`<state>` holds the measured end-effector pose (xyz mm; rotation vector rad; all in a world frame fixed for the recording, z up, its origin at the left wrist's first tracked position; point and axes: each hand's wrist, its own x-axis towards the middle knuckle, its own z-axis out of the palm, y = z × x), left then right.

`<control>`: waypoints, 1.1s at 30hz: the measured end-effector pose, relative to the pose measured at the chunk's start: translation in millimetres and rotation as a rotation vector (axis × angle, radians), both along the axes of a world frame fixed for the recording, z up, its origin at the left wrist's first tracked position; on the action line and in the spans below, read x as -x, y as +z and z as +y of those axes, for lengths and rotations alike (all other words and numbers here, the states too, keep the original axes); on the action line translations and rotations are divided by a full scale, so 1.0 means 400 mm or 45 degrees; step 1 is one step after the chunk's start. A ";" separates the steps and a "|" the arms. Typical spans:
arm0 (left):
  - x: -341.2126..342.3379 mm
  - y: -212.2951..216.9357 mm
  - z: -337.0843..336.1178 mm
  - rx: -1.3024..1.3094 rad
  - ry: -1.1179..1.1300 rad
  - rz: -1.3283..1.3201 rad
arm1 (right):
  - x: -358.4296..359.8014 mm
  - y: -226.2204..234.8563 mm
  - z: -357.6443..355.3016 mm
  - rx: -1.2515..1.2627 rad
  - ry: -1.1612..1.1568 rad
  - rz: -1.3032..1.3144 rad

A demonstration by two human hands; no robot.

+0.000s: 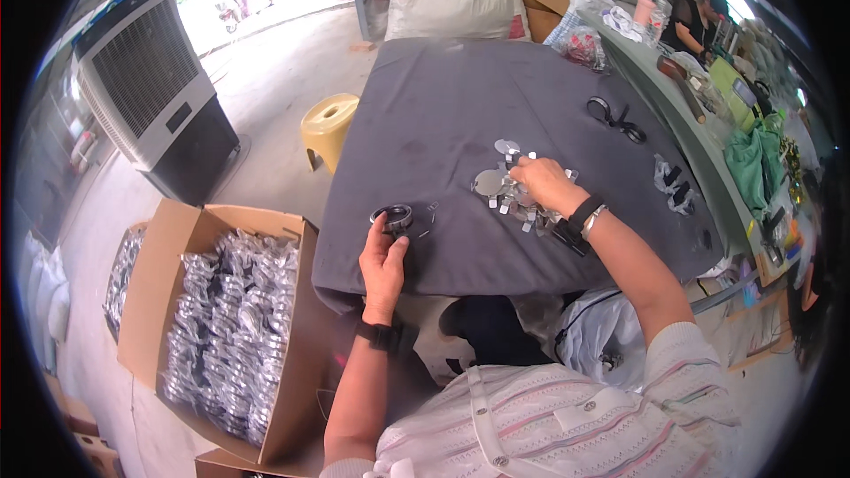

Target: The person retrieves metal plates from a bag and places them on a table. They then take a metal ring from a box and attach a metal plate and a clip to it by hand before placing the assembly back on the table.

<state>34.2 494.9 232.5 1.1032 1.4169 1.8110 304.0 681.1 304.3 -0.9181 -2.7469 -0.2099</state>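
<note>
Left hand (382, 267), fingers closed around a small round black-rimmed case (394, 215) at the near edge of the grey worktop (443, 106). Right hand (542, 182), fingers curled into the pile of small mirror discs (505, 190); lifting one disc cleanly probably eases fitting.

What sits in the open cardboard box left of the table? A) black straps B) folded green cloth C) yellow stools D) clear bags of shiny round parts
D: the cardboard box on the floor beside the grey-covered table is filled with clear bags of shiny parts.
</note>
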 end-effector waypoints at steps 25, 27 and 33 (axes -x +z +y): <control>0.003 0.002 0.003 0.076 0.055 0.156 | 0.408 -0.033 -0.201 -0.028 0.482 0.341; 0.001 -0.005 0.005 0.063 0.054 0.147 | 0.403 -0.025 -0.207 -0.031 0.509 0.333; 0.001 -0.022 0.010 -0.002 0.067 0.097 | 0.405 0.002 -0.226 0.026 0.628 0.282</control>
